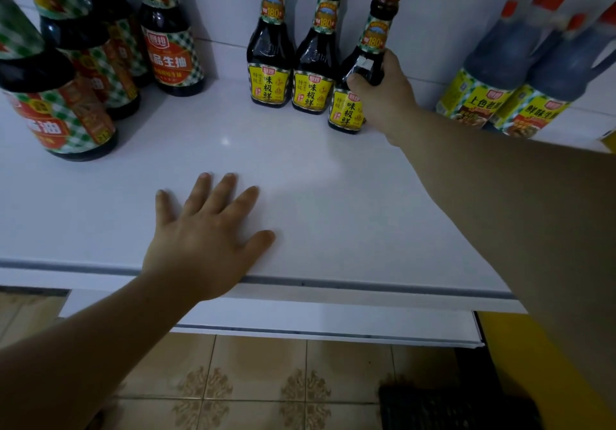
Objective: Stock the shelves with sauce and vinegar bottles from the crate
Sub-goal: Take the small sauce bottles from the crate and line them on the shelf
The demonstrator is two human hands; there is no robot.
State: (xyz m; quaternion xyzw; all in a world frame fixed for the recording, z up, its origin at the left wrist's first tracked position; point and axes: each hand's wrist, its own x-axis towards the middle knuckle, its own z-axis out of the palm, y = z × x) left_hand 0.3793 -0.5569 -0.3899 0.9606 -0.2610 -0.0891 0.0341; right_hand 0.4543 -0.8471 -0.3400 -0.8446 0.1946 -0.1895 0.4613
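We see the right hand (383, 89) curled around a dark sauce bottle (346, 113) with a yellow label and a red cap. The thumb is on the front of the bottle and the fingers wrap behind it. The bottle leans a little. Its bottom is down at the white shelf (316, 189), just beside two more yellow-label bottles (269, 79) that stand in a row by the back wall. It sits a bit closer to us than they do.

The left hand (203, 239) lies flat on the shelf near the front edge. Its fingers are spread and straight, and it holds nothing.

Between the left hand and the row of bottles we see a big bare stretch of shelf. On the left stands a bunch of bottles with red and green check labels (171, 49), well apart from the yellow ones. On the right stand two big jugs (483, 76), near the held bottle but not touching it.

Under the front edge a lower shelf (266, 316) sticks out, and below that is a tiled floor (266, 379). A dark thing (450, 406) sits on the floor; we cannot tell what it is.
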